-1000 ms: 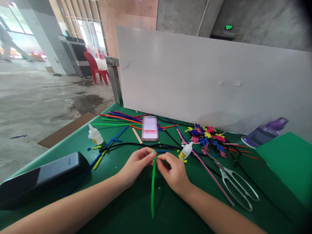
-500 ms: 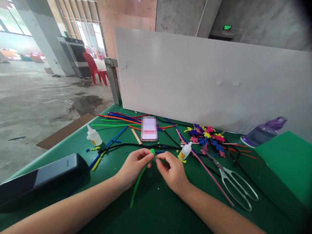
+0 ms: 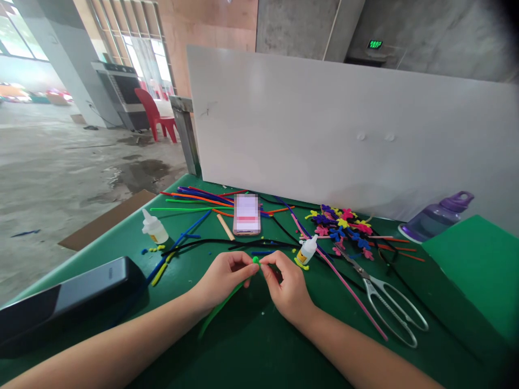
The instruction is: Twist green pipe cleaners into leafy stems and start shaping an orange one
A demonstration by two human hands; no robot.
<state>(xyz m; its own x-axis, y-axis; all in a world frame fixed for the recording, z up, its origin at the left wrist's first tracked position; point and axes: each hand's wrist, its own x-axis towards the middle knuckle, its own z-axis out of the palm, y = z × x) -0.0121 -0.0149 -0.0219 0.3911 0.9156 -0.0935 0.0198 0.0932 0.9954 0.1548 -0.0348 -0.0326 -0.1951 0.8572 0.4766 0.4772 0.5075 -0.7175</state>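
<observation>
A green pipe cleaner is pinched between the thumb and fingers of my left hand, its long tail hanging down to the left. At its upper end is a small curled green bit, right at the fingertips. My right hand is closed too, thumb and forefinger pinching the same curled end from the right. The fingertips of both hands nearly meet and partly hide it. Just right of my right hand stands a small glue bottle. Beyond the hands lie a phone and a short wooden stick.
Scissors and a pink pipe cleaner lie on the right. Behind them are colourful pipe-cleaner flowers and a purple bottle. At left are another glue bottle and a dark device. A white board borders the green table.
The pipe cleaner's tail has swung left and the curled end has dropped slightly between the fingertips. My right fingers have moved closer to it. The whole view has shifted a little.
</observation>
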